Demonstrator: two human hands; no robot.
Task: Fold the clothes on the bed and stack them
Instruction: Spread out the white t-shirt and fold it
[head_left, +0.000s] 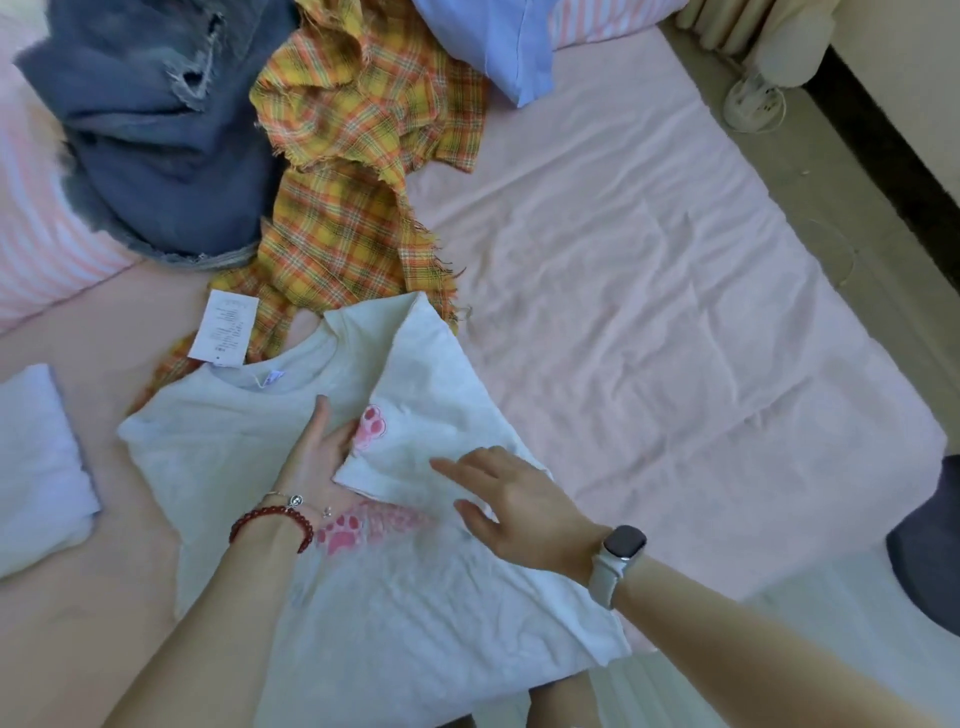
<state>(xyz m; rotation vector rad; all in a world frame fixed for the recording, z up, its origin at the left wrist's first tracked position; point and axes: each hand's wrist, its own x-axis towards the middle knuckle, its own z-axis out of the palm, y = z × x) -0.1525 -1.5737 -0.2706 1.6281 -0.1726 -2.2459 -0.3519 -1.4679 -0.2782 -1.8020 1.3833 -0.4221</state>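
A white T-shirt (395, 597) with pink paw prints lies flat on the pink bed sheet (649, 291). Its right sleeve and side are folded inward over the chest. My left hand (317, 452) lies flat on the shirt, fingers straight, partly under the folded sleeve edge. My right hand (514, 499) rests open on the folded part, fingers spread. A paper tag (223, 327) hangs at the collar. A folded white garment (36, 467) sits at the left.
A yellow-orange plaid garment (353, 171) and blue denim (156, 130) lie crumpled at the top. A light blue garment (498, 41) is further back. A striped pink pillow (47, 244) is at the left. The floor and a power strip (753, 98) are to the right.
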